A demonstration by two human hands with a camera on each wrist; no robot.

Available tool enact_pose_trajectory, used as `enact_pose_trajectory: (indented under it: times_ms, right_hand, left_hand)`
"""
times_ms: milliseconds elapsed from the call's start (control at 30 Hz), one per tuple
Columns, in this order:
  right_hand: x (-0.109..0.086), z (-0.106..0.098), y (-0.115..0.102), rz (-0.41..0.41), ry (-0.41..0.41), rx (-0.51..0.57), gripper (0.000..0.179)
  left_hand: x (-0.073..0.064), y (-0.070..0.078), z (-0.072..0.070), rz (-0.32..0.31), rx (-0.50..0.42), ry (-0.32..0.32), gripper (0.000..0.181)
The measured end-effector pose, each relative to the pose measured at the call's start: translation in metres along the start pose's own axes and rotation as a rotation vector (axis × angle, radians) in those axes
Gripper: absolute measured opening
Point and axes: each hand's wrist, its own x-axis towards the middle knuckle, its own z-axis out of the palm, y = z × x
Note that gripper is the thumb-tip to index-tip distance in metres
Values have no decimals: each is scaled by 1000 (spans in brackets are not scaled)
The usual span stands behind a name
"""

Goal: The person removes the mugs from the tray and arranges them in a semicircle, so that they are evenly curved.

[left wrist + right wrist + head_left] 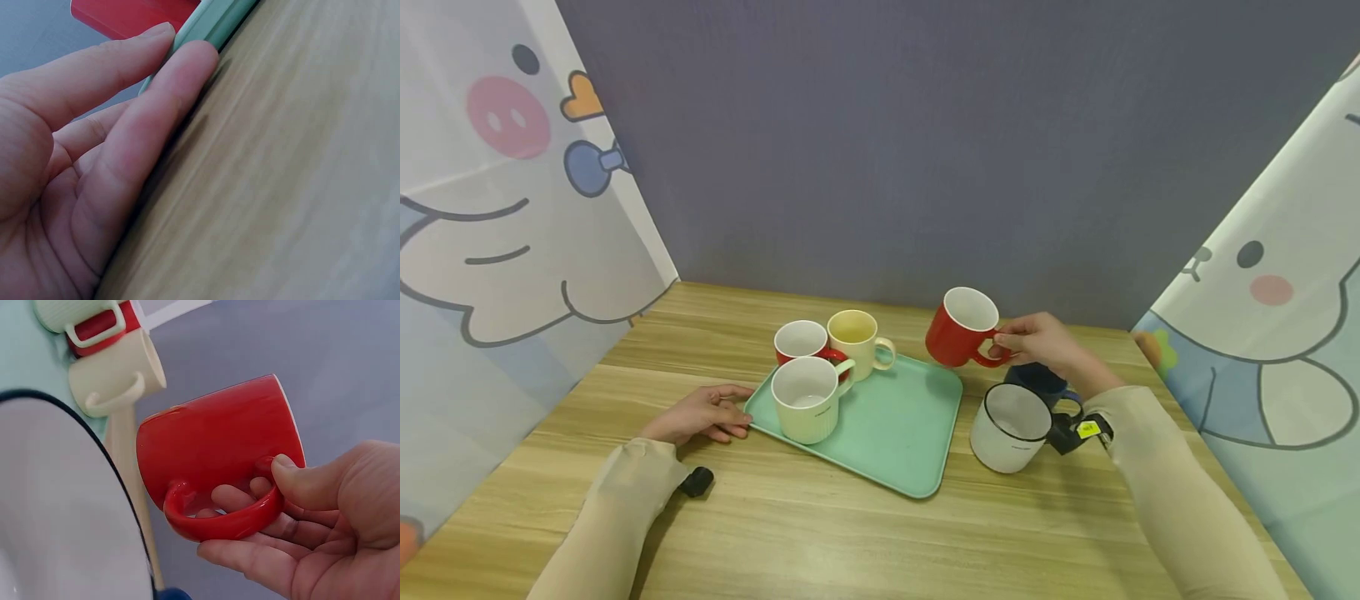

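Observation:
My right hand (1047, 346) holds a red mug (958, 333) with a white inside by its handle, above the far right corner of the green tray (902, 425). Thumb and fingers close round that handle in the right wrist view. At the tray's left edge, my left hand (703, 414) pinches the rim with its fingertips. On the tray's left part stand a white ribbed mug (805, 417), a second red mug (800, 340) partly hidden behind it, and a pale yellow mug (852, 342).
Right of the tray stands a white mug with a black rim (1007, 437). A dark blue mug (1037, 379) is partly hidden behind it, under my right wrist. The wooden table (820, 542) ends at a grey wall (880, 150), with cartoon-printed sheets on both sides.

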Motion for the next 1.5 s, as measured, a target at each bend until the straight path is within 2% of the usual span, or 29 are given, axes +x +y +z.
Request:
enact_pose_trajectory:
  times_ms: [400,733,967,1333,1500]
  right_hand:
    - [-14,-28,9,37,113,4,32]
    - [-24,-53,19,32,172,47,37]
    - [-33,-65,30,69,214,71,37]
    - [-49,-77,56,110,223,72,36]
    - [-57,-80,70,101,219,54,36]
  left_hand:
    - [0,1,1,-2,0,6,73]
    - [1,2,2,-8,0,2,71]
    - [0,4,3,-7,-7,3,71]
    - [-1,4,4,-9,-5,11,72]
    - [-2,4,4,-5,-6,13,70]
